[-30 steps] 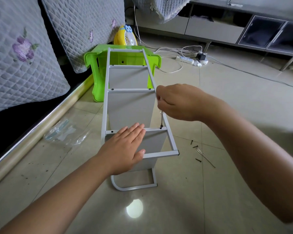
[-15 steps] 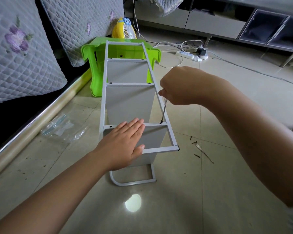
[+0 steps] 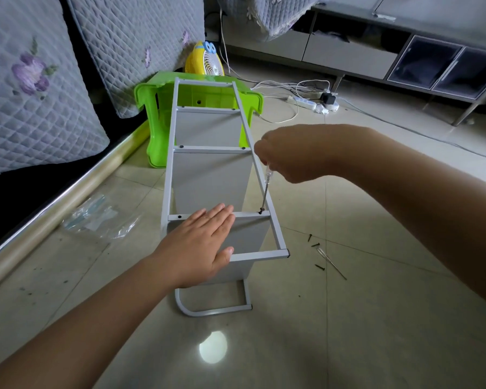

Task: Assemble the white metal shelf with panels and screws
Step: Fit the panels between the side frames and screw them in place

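Observation:
The white metal shelf [image 3: 171, 164] lies on its side on the tiled floor, its far end resting against a green plastic stool [image 3: 157, 113]. My left hand [image 3: 199, 245] presses flat, fingers straight, on the near crossbar and panel. My right hand [image 3: 286, 153] grips the handle of a thin screwdriver [image 3: 265, 192]. Its tip stands on a dark screw [image 3: 261, 211] at the right end of that crossbar. Grey panels [image 3: 211, 178] sit between the crossbars.
Loose dark screws [image 3: 314, 245] and a thin metal rod [image 3: 331, 263] lie on the floor right of the shelf. A clear plastic bag [image 3: 98, 217] lies left of it. A yellow fan [image 3: 205, 63], a power strip [image 3: 312, 103] with cables, and a low cabinet [image 3: 432, 68] stand behind.
My right hand has lifted up along the screwdriver, so more of the shaft shows above the screw. My left hand stays flat on the crossbar.

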A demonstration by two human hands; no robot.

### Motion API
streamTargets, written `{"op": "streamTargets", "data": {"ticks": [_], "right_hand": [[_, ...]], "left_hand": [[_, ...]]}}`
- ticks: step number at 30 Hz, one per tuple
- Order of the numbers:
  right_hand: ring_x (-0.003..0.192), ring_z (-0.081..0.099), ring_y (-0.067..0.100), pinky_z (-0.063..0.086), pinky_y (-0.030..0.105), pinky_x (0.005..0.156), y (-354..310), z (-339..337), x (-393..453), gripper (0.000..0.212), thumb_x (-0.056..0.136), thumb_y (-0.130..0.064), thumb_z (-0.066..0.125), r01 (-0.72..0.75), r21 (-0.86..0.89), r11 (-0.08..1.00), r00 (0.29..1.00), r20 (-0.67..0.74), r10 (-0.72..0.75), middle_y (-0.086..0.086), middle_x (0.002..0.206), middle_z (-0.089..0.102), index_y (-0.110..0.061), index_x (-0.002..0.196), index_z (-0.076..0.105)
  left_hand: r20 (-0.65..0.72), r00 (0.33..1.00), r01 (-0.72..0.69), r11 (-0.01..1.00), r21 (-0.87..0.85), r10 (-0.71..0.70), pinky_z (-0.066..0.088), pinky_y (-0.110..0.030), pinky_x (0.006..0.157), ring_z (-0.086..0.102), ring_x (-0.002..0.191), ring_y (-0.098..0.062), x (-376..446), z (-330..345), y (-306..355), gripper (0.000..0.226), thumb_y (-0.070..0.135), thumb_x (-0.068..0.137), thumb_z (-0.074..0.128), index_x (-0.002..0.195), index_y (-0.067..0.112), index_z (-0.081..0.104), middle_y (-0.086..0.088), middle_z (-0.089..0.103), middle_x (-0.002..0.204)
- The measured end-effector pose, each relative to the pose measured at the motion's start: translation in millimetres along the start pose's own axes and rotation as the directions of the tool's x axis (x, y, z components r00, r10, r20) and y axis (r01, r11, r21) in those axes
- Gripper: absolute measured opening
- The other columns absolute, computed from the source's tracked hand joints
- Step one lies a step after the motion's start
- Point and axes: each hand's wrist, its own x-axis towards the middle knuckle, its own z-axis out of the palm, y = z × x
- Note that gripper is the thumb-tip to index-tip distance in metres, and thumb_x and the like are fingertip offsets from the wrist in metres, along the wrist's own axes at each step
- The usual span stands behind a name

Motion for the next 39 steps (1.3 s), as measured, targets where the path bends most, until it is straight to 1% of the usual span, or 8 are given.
{"op": "streamTargets", "data": {"ticks": [5,9,15,19,23,26,32,39], "right_hand": [[0.079,0.042,0.018,0.032,0.026,0.069,5,0,-3,0.022,0.096,-0.015,0.043,0.054,-0.045,0.998,0.998,-0.012,-0.054,0.004,0.082,0.044,-0.002,0.104,0.058],[0.078,0.04,0.019,0.033,0.028,0.07,3,1,-3,0.029,0.097,-0.021,0.041,0.032,-0.038,0.999,0.998,-0.047,-0.034,0.001,0.069,0.037,0.001,0.105,0.057],[0.079,0.038,0.022,0.032,0.029,0.071,7,9,-2,0.035,0.099,-0.028,0.035,-0.091,0.022,0.996,0.995,-0.042,0.092,0.0,0.064,0.03,-0.001,0.082,0.05],[0.088,0.046,0.026,0.032,0.029,0.071,6,16,-4,0.028,0.101,-0.021,0.031,-0.093,0.06,0.994,0.991,-0.093,0.098,0.009,0.087,0.045,-0.003,0.104,0.052],[0.059,0.037,0.018,0.026,0.028,0.051,7,22,-5,0.008,0.097,-0.01,0.034,-0.035,0.164,0.986,0.992,-0.111,0.054,-0.001,0.068,0.028,-0.008,0.091,0.029],[0.055,0.031,0.011,0.024,0.022,0.05,6,25,-4,0.008,0.095,-0.005,0.035,-0.007,0.182,0.983,0.994,-0.103,0.026,-0.002,0.068,0.031,-0.004,0.102,0.037],[0.088,0.051,0.029,0.037,0.033,0.071,3,19,-3,0.02,0.097,-0.014,0.04,0.007,0.157,0.988,0.997,-0.073,0.005,0.015,0.106,0.056,-0.001,0.111,0.045],[0.104,0.052,0.033,0.032,0.028,0.07,-6,17,-2,0.029,0.098,-0.023,0.038,-0.075,0.118,0.99,0.985,-0.147,0.092,0.017,0.114,0.054,-0.001,0.112,0.051]], "left_hand": [[0.002,1.0,-0.001,1.0,-0.007,0.001,-0.022,-0.022,0.102,-0.033,0.122,-0.001,0,0,2,0.097,0.05,0.054,-0.027,0.144,0.014,-0.021,0.008,-0.036,0.134],[0.0,1.0,-0.001,1.0,-0.006,0.001,-0.022,-0.022,0.102,-0.033,0.121,-0.002,-1,0,2,0.097,0.049,0.054,-0.028,0.144,0.014,-0.021,0.006,-0.037,0.132],[-0.013,1.0,-0.003,1.0,0.001,0.003,-0.022,-0.022,0.101,-0.034,0.121,-0.005,0,2,2,0.097,0.049,0.055,-0.027,0.145,0.014,-0.019,0.007,-0.036,0.132],[-0.019,1.0,-0.005,1.0,0.004,0.005,-0.022,-0.022,0.101,-0.034,0.121,-0.005,1,2,0,0.097,0.049,0.055,-0.027,0.145,0.013,-0.019,0.007,-0.034,0.136],[-0.026,1.0,-0.007,1.0,0.019,0.007,-0.022,-0.022,0.101,-0.033,0.121,-0.002,1,1,-1,0.098,0.048,0.054,-0.028,0.146,0.013,-0.018,0.008,-0.033,0.138],[-0.034,0.999,0.0,1.0,0.018,0.001,-0.022,-0.022,0.101,-0.033,0.121,-0.002,2,2,0,0.098,0.048,0.054,-0.028,0.146,0.013,-0.018,0.008,-0.033,0.14],[-0.037,0.999,-0.005,1.0,-0.006,0.005,-0.02,-0.022,0.102,-0.032,0.122,-0.001,3,2,-1,0.098,0.05,0.055,-0.028,0.145,0.014,-0.018,0.01,-0.034,0.132],[-0.023,1.0,-0.007,1.0,-0.004,0.007,-0.02,-0.021,0.102,-0.027,0.131,-0.001,1,3,0,0.099,0.05,0.055,-0.027,0.146,0.013,-0.017,0.001,-0.022,0.153]]}}
